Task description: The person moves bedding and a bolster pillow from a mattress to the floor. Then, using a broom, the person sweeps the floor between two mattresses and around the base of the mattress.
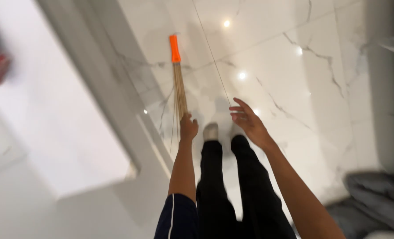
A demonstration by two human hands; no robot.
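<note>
- Broom (179, 84) is held in the left hand (188, 128); it is a bundle of thin pale sticks capped with an orange handle end (174, 48), reaching away from the person over the floor.
- Left hand's grip is closed around the near end of the stick bundle, arm stretched straight out, a dark blue sleeve (177, 219) with a thin white stripe at the upper arm.
- Right hand (247, 120) holds nothing; its grip is wide, fingers spread and slightly curled, hanging in the air near the broom but apart from it.
- Below and between the arms are the person's legs in black trousers (232, 190), with one pale sock or foot (211, 131) showing on the floor.
- White marble floor (294, 66) with grey veins lies beneath, shiny with small light spots.
- A pale raised ledge or step (113, 88) runs along the left.
- A crumpled grey cloth (376, 194), blurred, lies at the lower right.
</note>
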